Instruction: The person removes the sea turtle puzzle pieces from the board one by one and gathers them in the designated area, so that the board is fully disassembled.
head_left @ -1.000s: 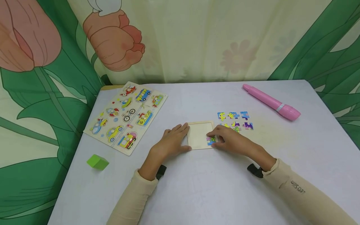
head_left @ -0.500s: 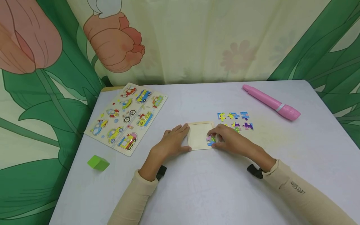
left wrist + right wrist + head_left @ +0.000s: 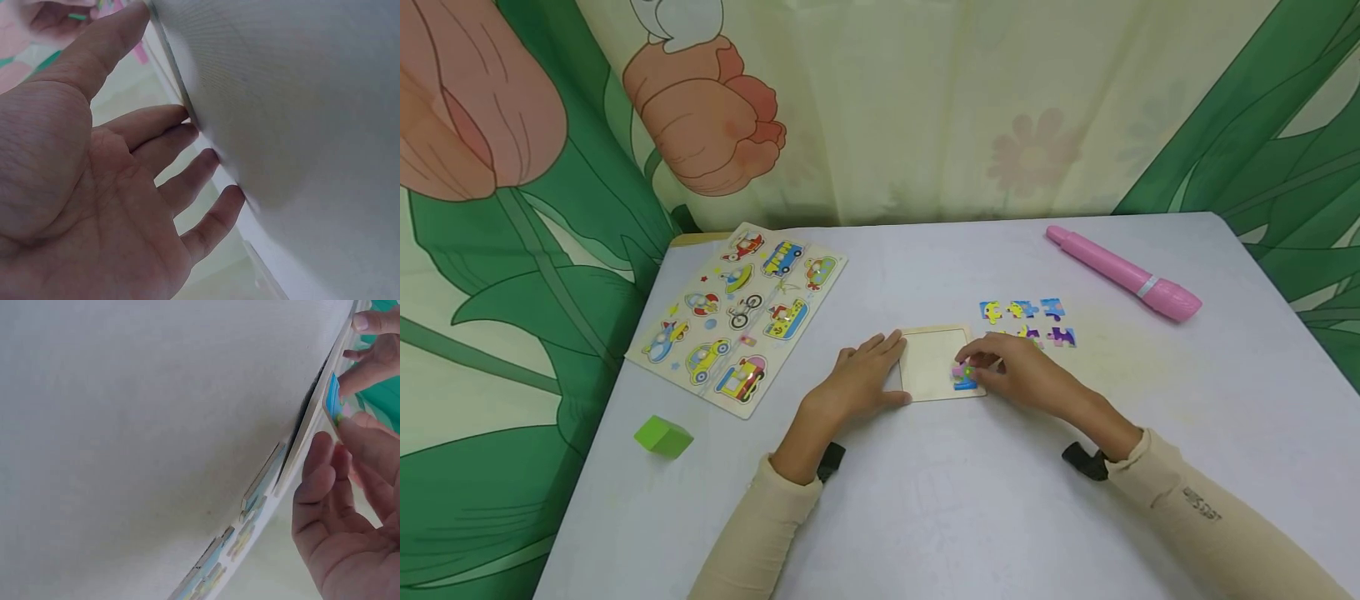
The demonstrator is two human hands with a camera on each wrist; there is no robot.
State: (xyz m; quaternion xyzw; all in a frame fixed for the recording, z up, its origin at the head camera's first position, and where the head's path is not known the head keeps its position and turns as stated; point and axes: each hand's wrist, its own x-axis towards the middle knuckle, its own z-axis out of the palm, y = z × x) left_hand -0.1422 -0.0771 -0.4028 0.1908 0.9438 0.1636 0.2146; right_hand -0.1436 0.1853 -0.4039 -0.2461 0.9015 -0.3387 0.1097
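Note:
A shallow wooden puzzle tray [image 3: 928, 362] lies mid-table in the head view, its floor mostly bare. At its lower right corner is a jigsaw piece [image 3: 964, 382] in blue, pink and green. Thumb and fingertips of my right hand [image 3: 1026, 375] pinch this piece; the right wrist view shows the piece [image 3: 332, 394] tilted up on edge close over the tray rim. My left hand [image 3: 861, 377] rests along the tray's left side, fingers extended. In the left wrist view, the left fingertips [image 3: 178, 112] touch the tray edge and tabletop.
Several loose jigsaw pieces [image 3: 1052, 308] lie in rows behind my right hand, which partly hides the nearer row. A pink pen-shaped stick [image 3: 1123, 271] lies back right. At the left are a vehicle peg puzzle board [image 3: 741, 317] and a green block [image 3: 663, 437].
My right hand has shifted slightly right and its fingers have changed position on the piece, which now looks more tilted. The left hand and tray stay in place.

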